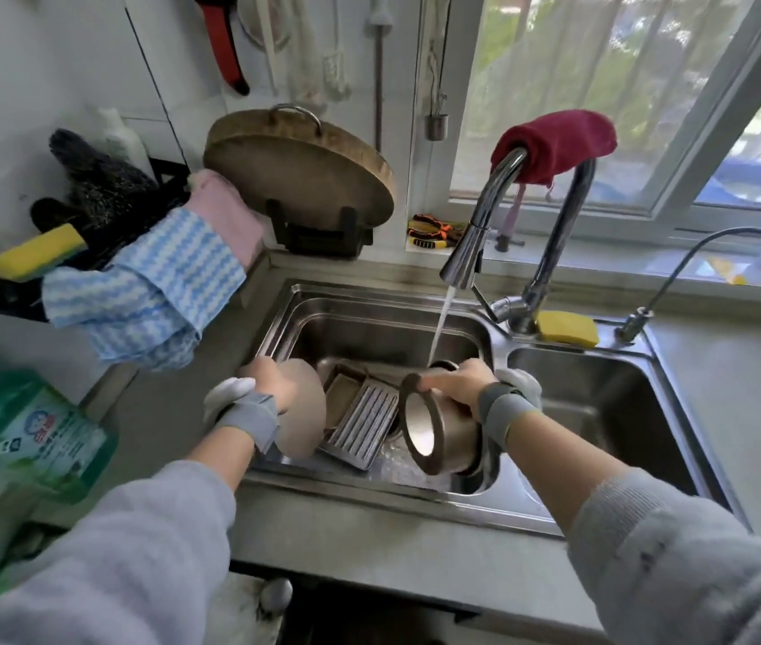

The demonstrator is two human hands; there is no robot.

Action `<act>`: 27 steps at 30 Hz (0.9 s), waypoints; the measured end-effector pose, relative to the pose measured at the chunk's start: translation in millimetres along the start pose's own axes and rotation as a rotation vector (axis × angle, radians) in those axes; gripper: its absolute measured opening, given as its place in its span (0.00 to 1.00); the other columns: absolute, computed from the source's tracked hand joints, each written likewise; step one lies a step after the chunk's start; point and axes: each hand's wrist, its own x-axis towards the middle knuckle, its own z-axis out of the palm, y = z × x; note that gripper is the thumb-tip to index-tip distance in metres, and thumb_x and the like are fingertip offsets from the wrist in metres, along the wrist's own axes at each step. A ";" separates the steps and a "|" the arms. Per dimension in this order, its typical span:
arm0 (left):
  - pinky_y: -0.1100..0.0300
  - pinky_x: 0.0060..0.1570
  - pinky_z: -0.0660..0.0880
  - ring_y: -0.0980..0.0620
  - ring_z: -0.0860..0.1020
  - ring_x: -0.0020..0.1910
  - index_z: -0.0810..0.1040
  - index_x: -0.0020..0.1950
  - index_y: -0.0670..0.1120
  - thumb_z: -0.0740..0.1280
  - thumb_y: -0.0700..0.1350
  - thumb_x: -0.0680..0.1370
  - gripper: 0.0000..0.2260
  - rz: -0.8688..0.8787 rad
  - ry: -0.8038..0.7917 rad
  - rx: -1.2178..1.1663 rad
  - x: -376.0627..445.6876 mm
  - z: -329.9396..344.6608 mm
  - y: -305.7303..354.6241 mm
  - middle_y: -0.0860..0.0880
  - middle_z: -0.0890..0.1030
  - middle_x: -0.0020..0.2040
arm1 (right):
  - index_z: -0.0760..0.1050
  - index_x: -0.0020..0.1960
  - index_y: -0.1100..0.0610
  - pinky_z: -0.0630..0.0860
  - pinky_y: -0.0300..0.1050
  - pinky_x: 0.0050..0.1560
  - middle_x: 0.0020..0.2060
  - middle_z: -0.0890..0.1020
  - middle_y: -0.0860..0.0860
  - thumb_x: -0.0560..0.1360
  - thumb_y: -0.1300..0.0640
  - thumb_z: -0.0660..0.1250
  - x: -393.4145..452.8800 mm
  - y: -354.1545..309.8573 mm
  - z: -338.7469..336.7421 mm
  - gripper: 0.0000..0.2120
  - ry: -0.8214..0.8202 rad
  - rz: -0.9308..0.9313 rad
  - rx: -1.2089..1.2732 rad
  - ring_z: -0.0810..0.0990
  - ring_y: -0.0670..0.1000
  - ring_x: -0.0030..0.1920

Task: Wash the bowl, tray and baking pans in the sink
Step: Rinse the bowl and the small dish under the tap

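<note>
A grey desk is seen carrying a steel double sink, its left basin filled with the washing. A curved tap, draped with a red cloth, is set behind the basin, and a thin stream of water is poured from it onto a round baking pan. That pan is tilted on its side and is gripped at its upper rim by the right hand, fingers curled over the edge. A pale bowl is held upright on its edge at the basin's left side by the left hand, which is closed around its rim. Between them a ribbed tray is leaned over a small rectangular pan. A yellow sponge is laid beside the tap's base.
</note>
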 end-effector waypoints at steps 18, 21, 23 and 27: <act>0.54 0.52 0.73 0.41 0.77 0.58 0.78 0.58 0.41 0.61 0.42 0.78 0.11 0.744 -0.080 0.356 -113.4 26.1 186.6 0.41 0.80 0.57 | 0.77 0.53 0.64 0.79 0.44 0.36 0.42 0.82 0.55 0.55 0.44 0.82 -79.2 12.5 -177.3 0.35 0.331 -0.077 0.110 0.81 0.52 0.38; 0.54 0.55 0.73 0.42 0.77 0.59 0.78 0.60 0.42 0.61 0.41 0.78 0.12 0.879 -0.042 0.376 -167.4 42.6 256.1 0.42 0.80 0.58 | 0.79 0.52 0.64 0.79 0.45 0.39 0.42 0.83 0.55 0.53 0.45 0.82 -105.1 34.7 -252.1 0.34 0.451 -0.131 0.156 0.82 0.53 0.39; 0.54 0.53 0.73 0.43 0.78 0.58 0.79 0.58 0.43 0.61 0.41 0.78 0.12 0.937 -0.001 0.366 -202.6 53.9 296.8 0.44 0.81 0.57 | 0.80 0.45 0.60 0.79 0.46 0.42 0.41 0.84 0.55 0.59 0.49 0.80 -127.8 47.6 -296.6 0.20 0.538 -0.187 0.204 0.81 0.53 0.40; 0.63 0.45 0.72 0.45 0.75 0.63 0.76 0.64 0.45 0.60 0.40 0.80 0.14 0.952 0.097 0.332 -277.6 85.7 382.0 0.45 0.78 0.62 | 0.79 0.46 0.58 0.79 0.47 0.52 0.43 0.83 0.54 0.67 0.50 0.75 -168.7 81.0 -396.2 0.14 0.750 -0.237 0.357 0.81 0.53 0.48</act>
